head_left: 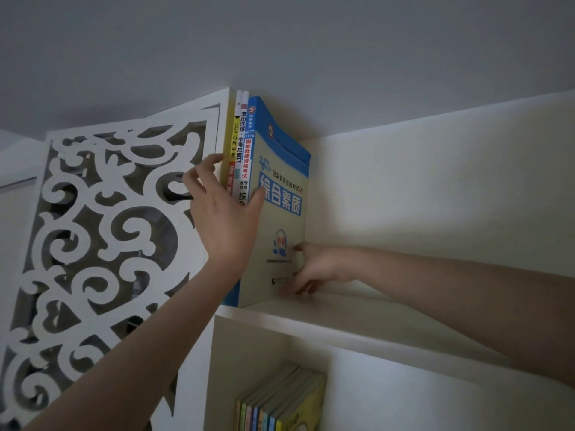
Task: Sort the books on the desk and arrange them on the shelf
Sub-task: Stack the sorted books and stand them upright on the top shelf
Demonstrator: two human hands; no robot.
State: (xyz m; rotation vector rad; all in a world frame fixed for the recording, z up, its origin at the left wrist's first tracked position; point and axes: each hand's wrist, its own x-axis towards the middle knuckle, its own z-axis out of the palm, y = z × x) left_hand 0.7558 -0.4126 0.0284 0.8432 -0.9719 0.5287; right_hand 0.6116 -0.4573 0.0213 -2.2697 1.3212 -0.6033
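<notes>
Head cam, looking up at a white bookshelf. I'm seeing both hands on 3 books standing upright at the left end of the top board.

L hand, raised, is holding its fingers spread wide and fairly straight. Its thumb is pressing flat on the front cover of the blue-spined exam book, which is sitting just right of that thumb. Betw. thumb and index fingertip are standing the white-spined book and, touching it, the thin yellow-spined book. The index tip is touching either the yellow spine's left edge or the shelf's side wall; can't tell which. The other fingers are lying over the white cut-out scroll panel, left of the books.

R hand, on an arm stretched across from the right, is sitting low down. Its fingertips, loosely bent and apart, are touching the bottom of the same cover, w/ the thumb resting higher on it. Blur is hiding the exact contact.

The exam book is resting its lower edge on the board, cover facing right. Well below both hands, one compartment down, a row of thin colourful books is standing. Grey wall above.
</notes>
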